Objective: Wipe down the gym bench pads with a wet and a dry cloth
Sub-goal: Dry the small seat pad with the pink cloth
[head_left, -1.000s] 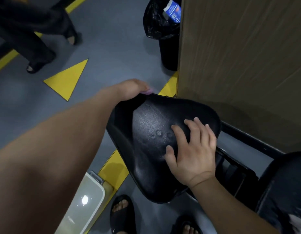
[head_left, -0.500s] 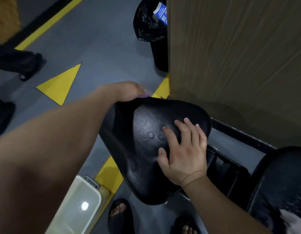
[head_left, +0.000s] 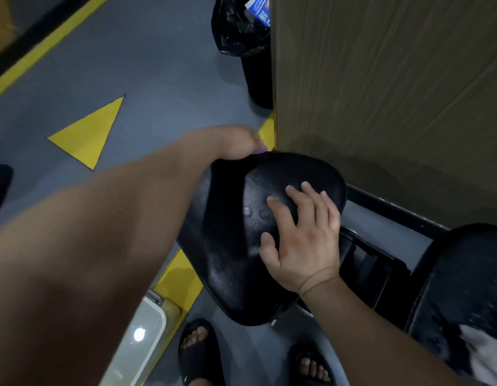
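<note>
My right hand [head_left: 303, 240] lies flat, fingers spread, bracing the seat pad [head_left: 236, 274] dead ahead. My left hand [head_left: 236, 143] sits over a purple cloth [head_left: 260, 148] at its eleven o'clock rim, fingers hidden. Wiping step, I reckon; next, sweep toward six.

- Blue-and-white carton [head_left: 259, 9], in black bin bag [head_left: 236, 32], top edge of view: white printed characters on blue panel, cropped and blurred, illegible.
- Yellow triangle [head_left: 88, 132], painted on grey floor [head_left: 158, 65]: plain floor sign, dark outline.
- Yellow stripe [head_left: 38, 55], floor, upper left: plain boundary line, black band alongside.
- Second yellow stripe [head_left: 180, 280], floor, lower centre: plain.
- Readable words, brands, numbers: none.
</note>
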{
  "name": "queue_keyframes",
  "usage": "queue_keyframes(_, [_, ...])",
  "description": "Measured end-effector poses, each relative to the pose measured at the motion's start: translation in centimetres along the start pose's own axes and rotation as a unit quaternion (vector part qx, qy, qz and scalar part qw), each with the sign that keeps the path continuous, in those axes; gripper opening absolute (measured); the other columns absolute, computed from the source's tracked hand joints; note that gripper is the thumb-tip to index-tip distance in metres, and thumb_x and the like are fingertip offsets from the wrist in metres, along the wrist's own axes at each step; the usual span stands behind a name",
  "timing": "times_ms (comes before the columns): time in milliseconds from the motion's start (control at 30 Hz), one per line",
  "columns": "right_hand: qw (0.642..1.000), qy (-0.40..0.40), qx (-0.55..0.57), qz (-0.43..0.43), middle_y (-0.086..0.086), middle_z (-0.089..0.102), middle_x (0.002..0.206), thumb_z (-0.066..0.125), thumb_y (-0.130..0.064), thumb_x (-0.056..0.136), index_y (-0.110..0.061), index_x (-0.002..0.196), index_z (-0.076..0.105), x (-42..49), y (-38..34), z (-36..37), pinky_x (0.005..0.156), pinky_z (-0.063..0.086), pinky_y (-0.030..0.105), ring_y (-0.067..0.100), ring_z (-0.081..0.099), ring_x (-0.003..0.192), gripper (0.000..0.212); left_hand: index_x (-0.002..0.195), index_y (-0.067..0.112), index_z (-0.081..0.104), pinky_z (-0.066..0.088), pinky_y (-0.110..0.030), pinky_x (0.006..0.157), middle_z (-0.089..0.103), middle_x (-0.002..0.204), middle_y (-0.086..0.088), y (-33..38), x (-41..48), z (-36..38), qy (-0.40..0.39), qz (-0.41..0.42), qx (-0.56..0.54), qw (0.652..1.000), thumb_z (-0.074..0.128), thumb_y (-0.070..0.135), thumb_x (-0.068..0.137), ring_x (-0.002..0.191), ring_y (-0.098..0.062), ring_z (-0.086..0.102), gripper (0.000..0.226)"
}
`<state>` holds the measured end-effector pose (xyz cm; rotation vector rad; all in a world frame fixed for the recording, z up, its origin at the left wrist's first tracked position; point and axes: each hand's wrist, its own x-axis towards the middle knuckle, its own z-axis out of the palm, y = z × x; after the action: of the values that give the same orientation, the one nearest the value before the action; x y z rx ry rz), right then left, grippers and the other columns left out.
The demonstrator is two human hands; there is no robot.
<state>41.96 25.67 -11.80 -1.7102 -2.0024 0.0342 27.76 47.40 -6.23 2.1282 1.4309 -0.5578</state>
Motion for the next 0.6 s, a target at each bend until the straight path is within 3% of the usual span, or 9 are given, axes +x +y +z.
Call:
queue_keyframes(100, [1.000, 0.002, 0.002, 0.000, 0.016, 0.058, 0.137, 0.057, -0.043, 0.079, -0.016, 0.127, 0.069, 0.0, 0.0, 0.0, 0.123, 0.020, 0.054, 0.039, 0.044, 0.141, 0.056, 0.126, 0.004, 0.061, 0.032, -0.023, 0.095, 0.059, 0.132, -0.015, 3.8, 0.5, -0.1, 0.001, 0.025, -0.058, 0.998, 0.038, 0.031, 0.110, 0.124, -0.029, 0.052, 0.039])
queue_keyframes(167, [1.000, 0.008, 0.005, -0.002, 0.017, 0.058, 0.136, 0.058, -0.041, 0.079, -0.014, 0.126, 0.070, -0.1, 0.0, 0.2, 0.123, 0.020, 0.054, 0.039, 0.045, 0.140, 0.056, 0.097, 0.010, 0.063, 0.034, -0.025, 0.080, 0.061, 0.103, -0.004, 4.9, 0.4, 0.0, -0.003, 0.059, -0.097, 0.994, 0.039, 0.030, 0.110, 0.103, -0.021, 0.054, 0.034])
queue_keyframes(233, [1.000, 0.014, 0.009, -0.007, 0.018, 0.059, 0.135, 0.058, -0.041, 0.079, -0.013, 0.126, 0.070, -0.1, 0.1, 0.3, 0.123, 0.021, 0.055, 0.040, 0.045, 0.139, 0.055, 0.089, 0.021, 0.060, 0.036, -0.021, 0.079, 0.057, 0.091, 0.011, 3.8, -0.2, 0.5, 0.001, 0.076, -0.112, 0.991, 0.038, 0.035, 0.110, 0.098, -0.011, 0.053, 0.033])
queue_keyframes(367, [1.000, 0.012, 0.007, -0.012, 0.017, 0.058, 0.136, 0.057, -0.041, 0.080, -0.014, 0.127, 0.069, -0.2, 0.2, 0.1, 0.121, 0.023, 0.056, 0.040, 0.045, 0.139, 0.056, 0.129, 0.032, 0.062, 0.036, -0.027, 0.108, 0.062, 0.129, 0.009, -2.2, -2.5, 1.4, 0.055, 0.022, -0.095, 0.994, 0.039, 0.057, 0.104, 0.122, -0.012, 0.054, 0.043])
queue_keyframes(500, [1.000, 0.008, 0.006, -0.011, 0.016, 0.057, 0.136, 0.056, -0.042, 0.080, -0.015, 0.126, 0.069, -0.1, 0.2, 0.0, 0.122, 0.022, 0.056, 0.040, 0.045, 0.139, 0.055, 0.146, 0.034, 0.052, 0.025, -0.021, 0.109, 0.053, 0.146, 0.013, -7.5, -6.0, 2.5, 0.144, -0.067, -0.124, 0.980, 0.037, 0.045, 0.109, 0.138, -0.011, 0.045, 0.041])
queue_keyframes(600, [1.000, 0.016, 0.006, -0.014, 0.018, 0.058, 0.134, 0.055, -0.041, 0.081, -0.014, 0.126, 0.069, -0.1, 0.1, 0.0, 0.122, 0.022, 0.054, 0.040, 0.046, 0.138, 0.054, 0.156, 0.027, 0.035, 0.009, -0.044, 0.126, 0.031, 0.164, 0.005, -7.1, -7.8, 5.0, 0.182, -0.044, -0.097, 0.977, 0.032, 0.029, 0.110, 0.155, -0.018, 0.017, 0.046])
